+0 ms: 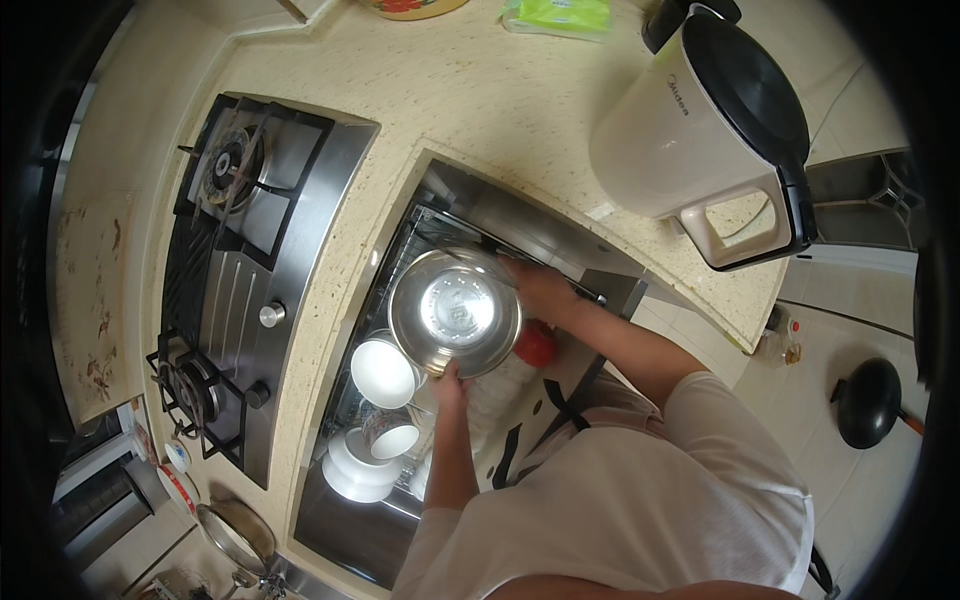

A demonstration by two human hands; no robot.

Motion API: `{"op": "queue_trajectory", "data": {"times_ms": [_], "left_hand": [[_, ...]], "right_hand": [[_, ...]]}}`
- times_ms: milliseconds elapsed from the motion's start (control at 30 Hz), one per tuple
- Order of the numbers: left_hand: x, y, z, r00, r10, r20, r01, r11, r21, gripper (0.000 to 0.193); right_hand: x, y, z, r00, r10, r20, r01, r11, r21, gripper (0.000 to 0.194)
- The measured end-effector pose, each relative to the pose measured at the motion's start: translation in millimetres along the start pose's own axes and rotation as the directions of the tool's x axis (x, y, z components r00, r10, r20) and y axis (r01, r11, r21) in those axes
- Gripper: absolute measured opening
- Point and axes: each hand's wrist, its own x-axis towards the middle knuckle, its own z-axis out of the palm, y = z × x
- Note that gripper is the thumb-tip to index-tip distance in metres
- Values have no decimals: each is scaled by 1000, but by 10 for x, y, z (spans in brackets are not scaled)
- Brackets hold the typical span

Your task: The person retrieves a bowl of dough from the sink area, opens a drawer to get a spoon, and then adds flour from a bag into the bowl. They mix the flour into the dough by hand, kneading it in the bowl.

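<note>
A round stainless-steel bowl [456,311] is over the open dish drawer. My left hand [450,386] grips its near rim, the thumb on the edge. At the bowl's upper right rim is my right hand [536,289], its fingers partly hidden. A thin curved edge crosses the bowl's top beside those fingers; what it belongs to is unclear. Left of my left hand, a white bowl [382,373] lies tilted in the wire rack. Below it are a patterned cup [390,435] and stacked white bowls [361,469]. A red round object [535,343] lies beneath my right forearm.
A gas hob [277,225] lies left of the drawer. Above the drawer, a large beige kettle [675,142] stands on the stone-patterned counter [480,105], with a green packet [559,16] farther back. A steel pan [236,536] is at lower left, a black wok [868,403] at far right.
</note>
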Motion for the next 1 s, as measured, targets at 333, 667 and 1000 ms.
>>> {"op": "queue_trajectory", "data": {"times_ms": [333,667,1000], "left_hand": [[-107,8,17,997,42,60,-36,995,-96,40],[-89,41,38,999,23,33,-24,1000,18,43],[-161,208,58,996,-44,79,39,998,54,48]], "right_hand": [[291,126,249,988,90,122,-95,995,34,45],[618,69,297,960,133,247,-154,986,66,40],[429,-35,198,934,234,270,-281,948,150,50]]}}
